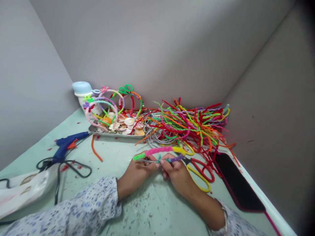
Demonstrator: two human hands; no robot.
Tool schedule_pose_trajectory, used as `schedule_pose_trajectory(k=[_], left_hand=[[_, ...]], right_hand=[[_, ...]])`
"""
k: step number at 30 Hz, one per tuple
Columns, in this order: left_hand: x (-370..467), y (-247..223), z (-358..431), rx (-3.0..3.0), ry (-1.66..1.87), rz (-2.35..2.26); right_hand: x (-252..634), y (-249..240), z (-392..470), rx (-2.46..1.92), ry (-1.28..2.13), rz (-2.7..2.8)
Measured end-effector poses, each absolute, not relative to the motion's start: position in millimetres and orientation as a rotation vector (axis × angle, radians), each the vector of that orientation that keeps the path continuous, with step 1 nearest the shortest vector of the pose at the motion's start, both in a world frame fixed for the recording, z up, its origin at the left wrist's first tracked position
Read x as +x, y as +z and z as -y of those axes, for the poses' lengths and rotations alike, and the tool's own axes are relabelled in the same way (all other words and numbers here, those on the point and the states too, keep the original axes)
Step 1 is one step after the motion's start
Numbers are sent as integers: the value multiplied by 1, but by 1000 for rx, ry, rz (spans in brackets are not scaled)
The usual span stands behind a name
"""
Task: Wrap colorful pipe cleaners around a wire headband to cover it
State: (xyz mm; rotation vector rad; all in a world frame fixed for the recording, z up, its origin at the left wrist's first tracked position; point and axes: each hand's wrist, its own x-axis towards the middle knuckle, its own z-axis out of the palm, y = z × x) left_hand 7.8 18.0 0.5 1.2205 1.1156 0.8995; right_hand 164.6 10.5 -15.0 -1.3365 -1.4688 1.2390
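Observation:
Both my hands meet over the table around a hoop wrapped in pipe cleaner (159, 151), with green, pink, yellow and purple stretches. A bare wire shows along its near side. My left hand (137, 173) is closed on the hoop's left part and the wire. Closer to the middle, the fingertips of my right hand (175, 170) pinch a short teal pipe cleaner end (159, 158) beside the wire. Red-handled scissors (204, 168) and yellow-handled scissors (200, 178) lie just past my right hand; their blades are partly hidden.
A metal tray (115, 133) holds shells and several finished hoops. Right of it are a wire coil (154, 136) and a heap of pipe cleaners (189, 123). A blue glue gun (65, 146) with its cord lies left, a phone (237, 183) right, a white bottle (83, 95) behind.

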Motion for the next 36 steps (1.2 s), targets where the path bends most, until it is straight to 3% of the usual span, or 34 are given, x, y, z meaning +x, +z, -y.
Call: schedule_pose_trajectory(k=[15, 29, 36], left_hand=[[7, -23, -27, 1192, 994, -1076], [9, -2, -19, 1337, 796, -1405], [11, -7, -23, 1163, 862, -1293]], right_hand=[[166, -7, -5, -1279, 1248, 1478], [162, -10, -8, -1503, 1243, 1389], [160, -8, -6, -1328, 1231, 1488]])
